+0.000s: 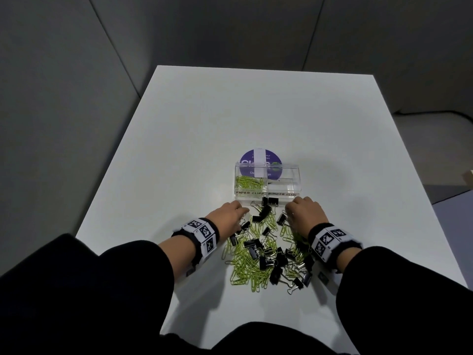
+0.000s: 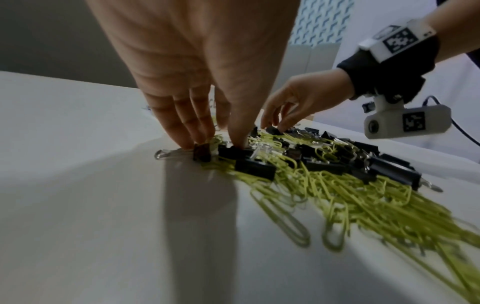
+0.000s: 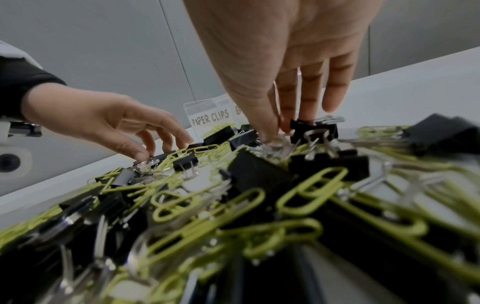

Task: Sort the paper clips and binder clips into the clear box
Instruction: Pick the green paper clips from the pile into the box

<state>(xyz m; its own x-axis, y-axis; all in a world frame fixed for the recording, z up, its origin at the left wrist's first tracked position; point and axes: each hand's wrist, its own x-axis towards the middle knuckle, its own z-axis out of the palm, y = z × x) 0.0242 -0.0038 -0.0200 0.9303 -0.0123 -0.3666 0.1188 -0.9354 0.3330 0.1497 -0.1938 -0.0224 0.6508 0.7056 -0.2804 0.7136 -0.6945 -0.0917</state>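
A clear box point(image 1: 267, 198) has two compartments: "PAPER CLIPS" on the left holds green clips, "BINDER CLIPS" on the right looks bare. In front of it lies a mixed pile of green paper clips point(image 1: 245, 265) and black binder clips point(image 1: 265, 262). At the pile's left edge my left hand point(image 2: 213, 146) reaches down, its fingertips and thumb pinching a small black binder clip point(image 2: 202, 154). At the pile's far right my right hand point(image 3: 275, 135) pinches the silver handle of another binder clip point(image 3: 313, 128) with thumb and forefinger.
A round purple sticker point(image 1: 259, 160) lies on the white table point(image 1: 194, 129) just behind the box. Grey partition walls stand beyond the table's left and far edges. Black sleeves cover both forearms at the near edge.
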